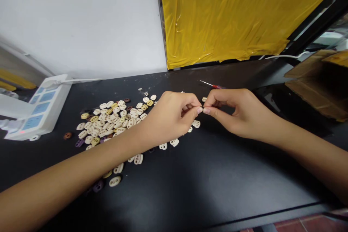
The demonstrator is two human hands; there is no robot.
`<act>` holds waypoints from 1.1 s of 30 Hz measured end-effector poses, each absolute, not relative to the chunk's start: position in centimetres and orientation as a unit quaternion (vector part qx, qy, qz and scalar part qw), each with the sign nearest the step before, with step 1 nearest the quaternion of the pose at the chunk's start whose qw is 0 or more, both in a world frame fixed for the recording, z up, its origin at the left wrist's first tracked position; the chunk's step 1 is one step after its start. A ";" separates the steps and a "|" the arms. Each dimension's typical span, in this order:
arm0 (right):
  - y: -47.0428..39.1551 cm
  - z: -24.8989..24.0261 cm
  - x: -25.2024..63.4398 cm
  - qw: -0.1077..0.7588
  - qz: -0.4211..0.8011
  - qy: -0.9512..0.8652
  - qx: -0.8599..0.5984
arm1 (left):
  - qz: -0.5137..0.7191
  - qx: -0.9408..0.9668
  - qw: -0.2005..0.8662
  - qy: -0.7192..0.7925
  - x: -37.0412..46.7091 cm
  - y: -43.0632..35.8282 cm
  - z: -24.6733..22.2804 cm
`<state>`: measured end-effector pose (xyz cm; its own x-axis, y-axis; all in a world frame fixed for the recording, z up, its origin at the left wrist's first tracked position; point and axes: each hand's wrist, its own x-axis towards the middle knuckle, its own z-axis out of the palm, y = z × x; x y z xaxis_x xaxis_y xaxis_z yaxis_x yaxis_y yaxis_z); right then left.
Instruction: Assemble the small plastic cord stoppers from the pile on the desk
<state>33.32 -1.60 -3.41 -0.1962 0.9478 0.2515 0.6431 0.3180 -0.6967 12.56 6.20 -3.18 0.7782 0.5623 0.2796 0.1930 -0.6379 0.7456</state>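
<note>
My left hand (174,116) and my right hand (236,114) meet fingertip to fingertip above the black table, each closed in a pinch. Whatever lies between the fingertips is too small or too well hidden to make out. Under and around my left wrist spreads a pile of small oval pieces with two holes (106,123), which look like cord locks; most are cream, some yellow, brown or purple. Part of the pile is covered by my left forearm. Just beyond my right hand lies a thin screwdriver-like tool (216,86) with a red handle and a metal shaft.
A white power strip (54,110) with blue socket panels stands at the left, a white cable running from it. An open cardboard box (307,94) is at the right. Behind the table (190,188) rise a white wall (81,21) and a yellow-wrapped panel (231,14).
</note>
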 end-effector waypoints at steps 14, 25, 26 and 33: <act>0.1 -3.2 36.2 0.385 0.497 -0.633 -0.452 | 0.229 0.800 0.517 0.199 12.6 5.4 -1.3; 0.2 -3.9 35.4 0.363 0.546 -0.641 -0.401 | 0.199 0.789 0.552 0.183 12.6 5.6 -1.3; 0.2 -3.8 35.5 0.357 0.540 -0.644 -0.406 | 0.199 0.789 0.552 0.184 12.6 5.6 -1.5; -1.0 -3.0 34.9 0.358 0.469 -0.629 -0.507 | 0.190 0.835 0.488 0.171 12.3 5.5 -0.6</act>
